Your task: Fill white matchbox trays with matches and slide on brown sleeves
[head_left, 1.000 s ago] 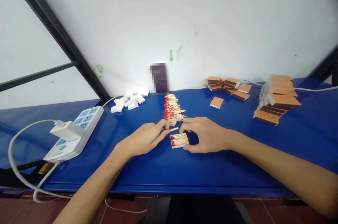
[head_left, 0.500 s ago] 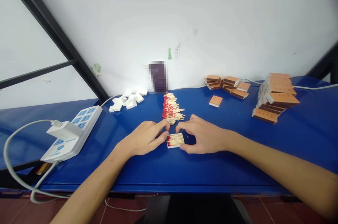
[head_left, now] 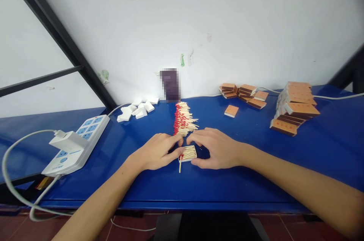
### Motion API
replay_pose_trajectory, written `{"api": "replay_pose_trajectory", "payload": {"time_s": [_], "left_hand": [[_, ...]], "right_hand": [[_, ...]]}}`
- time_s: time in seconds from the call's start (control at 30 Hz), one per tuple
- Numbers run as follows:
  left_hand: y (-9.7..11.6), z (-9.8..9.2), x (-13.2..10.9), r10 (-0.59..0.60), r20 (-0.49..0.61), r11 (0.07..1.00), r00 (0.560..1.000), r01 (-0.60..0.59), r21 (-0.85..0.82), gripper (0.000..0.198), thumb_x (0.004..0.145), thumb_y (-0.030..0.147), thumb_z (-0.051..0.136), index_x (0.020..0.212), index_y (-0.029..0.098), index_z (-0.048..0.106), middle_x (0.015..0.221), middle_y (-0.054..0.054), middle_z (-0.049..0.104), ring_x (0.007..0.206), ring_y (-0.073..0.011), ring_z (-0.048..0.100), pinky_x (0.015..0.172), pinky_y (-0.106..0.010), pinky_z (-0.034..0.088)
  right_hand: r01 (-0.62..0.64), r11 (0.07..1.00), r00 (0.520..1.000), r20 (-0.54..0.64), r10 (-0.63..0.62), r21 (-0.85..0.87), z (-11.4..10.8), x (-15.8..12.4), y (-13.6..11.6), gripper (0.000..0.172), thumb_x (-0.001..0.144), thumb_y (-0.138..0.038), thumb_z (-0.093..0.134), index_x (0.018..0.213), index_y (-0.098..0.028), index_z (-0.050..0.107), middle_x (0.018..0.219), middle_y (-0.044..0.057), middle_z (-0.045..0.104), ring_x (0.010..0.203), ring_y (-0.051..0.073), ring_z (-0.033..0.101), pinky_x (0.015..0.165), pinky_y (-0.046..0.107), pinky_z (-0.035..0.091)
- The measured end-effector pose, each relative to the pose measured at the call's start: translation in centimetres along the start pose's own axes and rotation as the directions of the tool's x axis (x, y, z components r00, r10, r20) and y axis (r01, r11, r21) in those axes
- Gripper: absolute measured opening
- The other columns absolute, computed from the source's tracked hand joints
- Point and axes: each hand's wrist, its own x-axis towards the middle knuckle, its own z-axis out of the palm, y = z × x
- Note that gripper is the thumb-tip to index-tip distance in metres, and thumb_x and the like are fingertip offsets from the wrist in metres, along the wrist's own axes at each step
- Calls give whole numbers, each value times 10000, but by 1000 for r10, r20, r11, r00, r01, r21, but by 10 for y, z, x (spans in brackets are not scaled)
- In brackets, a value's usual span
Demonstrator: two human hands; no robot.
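Observation:
A small white matchbox tray [head_left: 192, 160] full of red-headed matches [head_left: 189, 152] lies on the blue table. My left hand [head_left: 159, 151] is at its left end, thumb over the corner and index finger curled behind. One loose match [head_left: 180, 166] juts over the near edge, just below that thumb. My right hand [head_left: 217, 148] curves around the tray's right end, its thumb at the near edge and index finger at the far edge. Right behind the hands is a heap of matches [head_left: 183, 119], heads mostly to the left.
White empty trays [head_left: 136, 108] lie at the back left. Orange matchboxes [head_left: 243, 93] are piled at the back right, with one apart [head_left: 231, 111] and a taller stack [head_left: 297, 106] further right. A power strip [head_left: 79, 146] with a cable sits at the left.
A match now pokes out over the tray's near left edge, where none showed before. My left thumb has shifted slightly inward over the matches; my right hand stays around the tray's right end.

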Motion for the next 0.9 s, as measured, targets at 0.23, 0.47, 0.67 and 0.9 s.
{"api": "replay_pose_trajectory", "payload": {"time_s": [0.23, 0.47, 0.67, 0.9], "left_hand": [[1, 0, 0, 13, -19, 1000, 1000, -13, 4, 180, 996, 346, 419, 913, 205, 495, 667, 27, 555, 578, -149, 511, 586, -262, 337], [1, 0, 1, 9, -10, 1000, 1000, -9, 25, 191, 1012, 305, 387, 918, 205, 519, 680, 22, 571, 596, -148, 529, 596, -256, 345], [2, -3, 1, 15, -14, 1000, 1000, -14, 26, 205, 1027, 308, 362, 946, 206, 520, 720, 17, 591, 630, -151, 542, 617, -258, 351], [1, -6, -2, 22, -35, 1000, 999, -22, -4, 164, 995, 304, 412, 928, 199, 518, 685, 21, 557, 605, -147, 515, 606, -263, 344]], "right_hand": [[251, 961, 954, -139, -266, -115, 7, -3, -12, 181, 864, -291, 593, 995, -167, 611, 889, 38, 633, 751, 161, 533, 711, 306, 360], [381, 888, 922, 34, -386, -256, 18, -3, -22, 173, 977, -273, 512, 940, -207, 669, 906, 27, 615, 767, 152, 517, 691, 312, 325], [384, 883, 922, 57, -383, -271, 17, -3, -23, 161, 967, -221, 503, 880, -171, 629, 896, 25, 624, 777, 149, 510, 703, 305, 345], [279, 950, 931, -202, -303, -141, 11, 1, -18, 175, 951, -163, 473, 844, -166, 611, 776, 23, 646, 728, 149, 541, 719, 295, 405]]}}
